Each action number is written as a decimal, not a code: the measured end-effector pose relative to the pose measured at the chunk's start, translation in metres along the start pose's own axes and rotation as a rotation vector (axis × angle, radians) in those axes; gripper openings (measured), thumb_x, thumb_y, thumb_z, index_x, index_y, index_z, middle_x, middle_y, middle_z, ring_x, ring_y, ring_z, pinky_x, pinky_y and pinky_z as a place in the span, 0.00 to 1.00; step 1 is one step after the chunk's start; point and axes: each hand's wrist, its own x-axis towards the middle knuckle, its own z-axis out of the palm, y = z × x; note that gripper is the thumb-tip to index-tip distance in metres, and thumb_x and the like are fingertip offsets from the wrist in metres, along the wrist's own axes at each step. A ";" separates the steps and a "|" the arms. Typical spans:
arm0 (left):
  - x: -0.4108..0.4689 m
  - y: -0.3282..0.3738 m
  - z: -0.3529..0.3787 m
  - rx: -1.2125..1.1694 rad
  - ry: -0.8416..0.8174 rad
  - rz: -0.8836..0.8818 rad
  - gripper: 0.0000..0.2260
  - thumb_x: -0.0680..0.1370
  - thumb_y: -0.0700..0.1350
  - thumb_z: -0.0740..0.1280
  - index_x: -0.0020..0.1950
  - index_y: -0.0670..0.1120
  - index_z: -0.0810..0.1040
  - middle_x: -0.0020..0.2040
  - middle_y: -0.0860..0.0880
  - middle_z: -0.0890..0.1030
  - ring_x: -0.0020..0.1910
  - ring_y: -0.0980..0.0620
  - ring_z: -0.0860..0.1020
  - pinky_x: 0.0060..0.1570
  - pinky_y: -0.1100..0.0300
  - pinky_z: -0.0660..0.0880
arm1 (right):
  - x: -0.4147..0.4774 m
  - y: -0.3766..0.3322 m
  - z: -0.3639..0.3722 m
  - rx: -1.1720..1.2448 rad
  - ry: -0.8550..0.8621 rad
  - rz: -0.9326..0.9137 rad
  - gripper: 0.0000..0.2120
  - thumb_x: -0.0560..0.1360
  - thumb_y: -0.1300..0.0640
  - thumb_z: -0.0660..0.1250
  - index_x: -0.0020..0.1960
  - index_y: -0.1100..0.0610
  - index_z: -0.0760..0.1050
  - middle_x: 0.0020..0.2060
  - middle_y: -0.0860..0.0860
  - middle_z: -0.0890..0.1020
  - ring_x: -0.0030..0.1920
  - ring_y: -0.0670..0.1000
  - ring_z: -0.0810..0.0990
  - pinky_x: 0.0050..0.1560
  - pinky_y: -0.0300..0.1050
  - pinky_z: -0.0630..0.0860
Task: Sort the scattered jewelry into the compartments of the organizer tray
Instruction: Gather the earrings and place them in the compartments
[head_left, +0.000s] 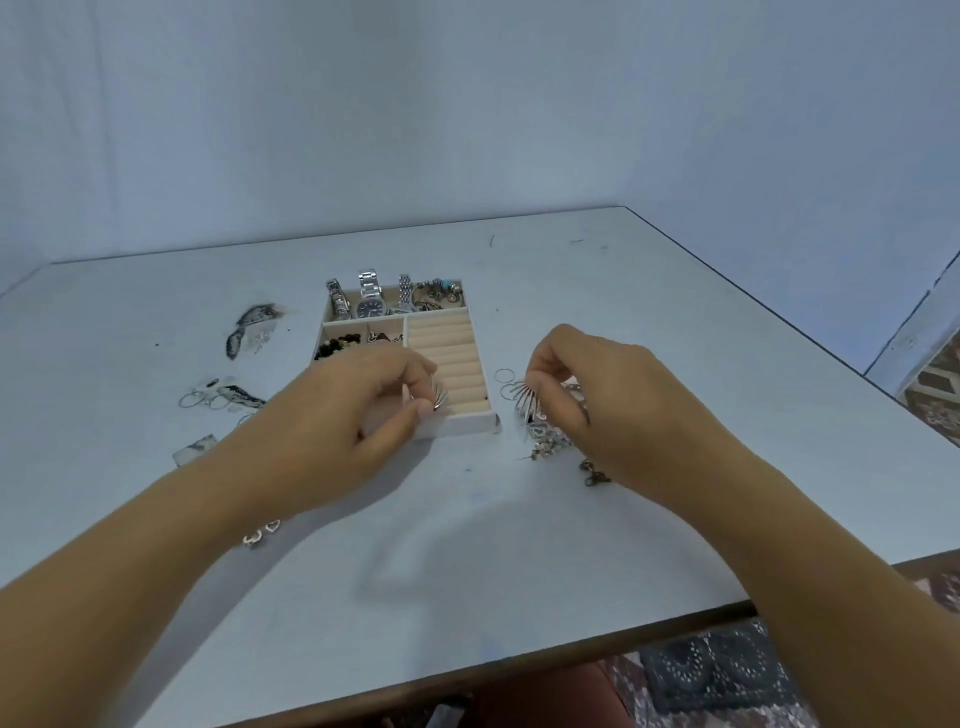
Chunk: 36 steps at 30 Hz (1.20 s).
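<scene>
Two bare forearms reach across a pale tabletop toward a white organizer tray. Nearest the camera, in front of the tray and to its left, a pair of small heart-shaped earrings lies beside the left forearm. The left hand hovers over the tray's near edge, its grip pinched between thumb and fingertips on a few small silver pieces held just above the nearest of the ring rolls. Just right of the tray, the right hand has its grip curled round a fanned bunch of thin silver hoops, raised over a tangled pile of mixed jewelry on the tabletop. A small bronze-coloured piece sits at the pile's near edge, and a loose hoop lies between the pile and the tray's right wall. Left of the tray lie more thin hoops among dark-marked patches; whether these are scuffs or wrappers cannot be told. Inside the tray, dark beads fill the left middle compartment, with a smaller compartment of earrings beside it. Across the tray's far side stand three metal wristwatches, and beaded bracelets sit in the far right corner. Behind the tray rises a plain bluish wall.
</scene>
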 end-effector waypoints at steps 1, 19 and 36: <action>-0.002 -0.005 -0.005 -0.003 0.017 -0.024 0.02 0.75 0.51 0.63 0.44 0.56 0.74 0.55 0.60 0.78 0.56 0.64 0.75 0.49 0.73 0.70 | 0.006 -0.003 0.001 0.008 -0.007 -0.007 0.06 0.79 0.52 0.58 0.47 0.52 0.71 0.39 0.47 0.80 0.42 0.52 0.77 0.45 0.53 0.74; 0.003 -0.066 -0.035 0.026 0.108 -0.207 0.04 0.77 0.54 0.62 0.46 0.57 0.74 0.51 0.62 0.79 0.42 0.54 0.78 0.56 0.50 0.73 | 0.097 -0.030 0.058 0.029 0.077 -0.202 0.06 0.79 0.56 0.61 0.49 0.58 0.74 0.41 0.51 0.81 0.43 0.55 0.77 0.46 0.55 0.74; 0.033 -0.068 -0.011 0.072 -0.038 -0.172 0.07 0.76 0.49 0.68 0.52 0.56 0.82 0.59 0.60 0.79 0.68 0.62 0.65 0.63 0.66 0.60 | 0.091 -0.012 0.052 0.138 0.082 -0.108 0.04 0.78 0.53 0.61 0.49 0.52 0.73 0.40 0.47 0.80 0.43 0.50 0.78 0.45 0.52 0.75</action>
